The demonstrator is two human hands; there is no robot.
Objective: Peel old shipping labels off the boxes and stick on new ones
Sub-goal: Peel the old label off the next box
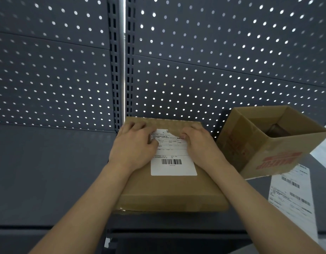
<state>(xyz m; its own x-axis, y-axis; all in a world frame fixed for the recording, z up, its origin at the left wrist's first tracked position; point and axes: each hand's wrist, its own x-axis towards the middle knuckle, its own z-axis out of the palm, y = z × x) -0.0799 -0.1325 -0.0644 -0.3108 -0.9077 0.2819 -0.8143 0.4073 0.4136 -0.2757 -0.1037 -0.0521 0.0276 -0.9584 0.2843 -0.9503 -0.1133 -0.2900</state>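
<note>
A closed brown cardboard box (169, 189) lies on the dark shelf in front of me. A white shipping label (174, 162) with a barcode is stuck on its top. My left hand (134, 145) lies flat on the box's left side, fingers spread, and its thumb touches the label's left edge. My right hand (199, 142) is at the label's upper right corner with its fingers curled, pinching the edge there. That corner is lifted or torn away from the box. My hands hide both upper sides of the label.
An open cardboard box (268, 153) with red print sits tilted at the right, a dim roll-like thing inside. White printed label sheets (290, 195) lie on the shelf below it. A grey perforated back panel (213, 61) rises behind. Bare dark shelf (48, 180) stretches left.
</note>
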